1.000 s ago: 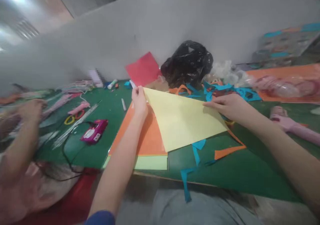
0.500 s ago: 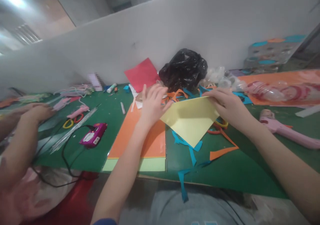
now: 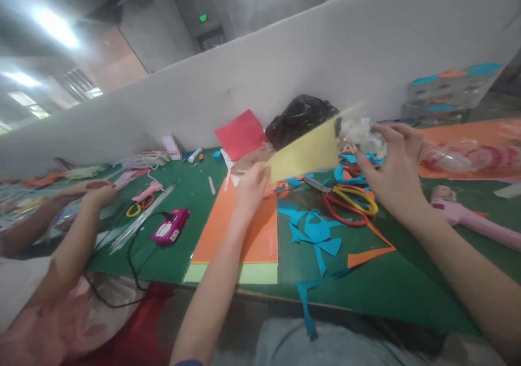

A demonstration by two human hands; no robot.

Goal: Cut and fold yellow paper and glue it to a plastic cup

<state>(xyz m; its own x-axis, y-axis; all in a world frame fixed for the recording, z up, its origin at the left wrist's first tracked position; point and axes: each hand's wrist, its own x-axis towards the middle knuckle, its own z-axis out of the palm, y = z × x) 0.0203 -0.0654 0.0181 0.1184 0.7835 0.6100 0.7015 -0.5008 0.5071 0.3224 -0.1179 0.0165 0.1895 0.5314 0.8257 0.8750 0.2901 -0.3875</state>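
Note:
A sheet of yellow paper (image 3: 307, 151) is pinched at its left corner by my left hand (image 3: 253, 188), and its other end rises blurred toward the right. My right hand (image 3: 396, 170) is apart from the sheet, its fingers spread and slightly bent, with nothing in them. Below the sheet lie scissors (image 3: 352, 206) with red and yellow handles, partly opened. Blue paper scraps (image 3: 315, 227) and an orange paper strip (image 3: 370, 256) are strewn around them. Under my left forearm are orange sheets (image 3: 220, 230) in a clear sleeve, with pale green paper at the bottom.
A black plastic bag (image 3: 299, 119) and red paper (image 3: 242, 133) are at the back. A pink glue gun (image 3: 468, 216) lies at right, near plastic bottles (image 3: 484, 159). At left are a purple power box (image 3: 171, 227) with a cable and another person's hands (image 3: 95, 189).
My right hand has let go of the yellow paper and moved right. My left hand, formerly spread, now grips the sheet, which has swung up and uncovered the scissors. The view has shifted.

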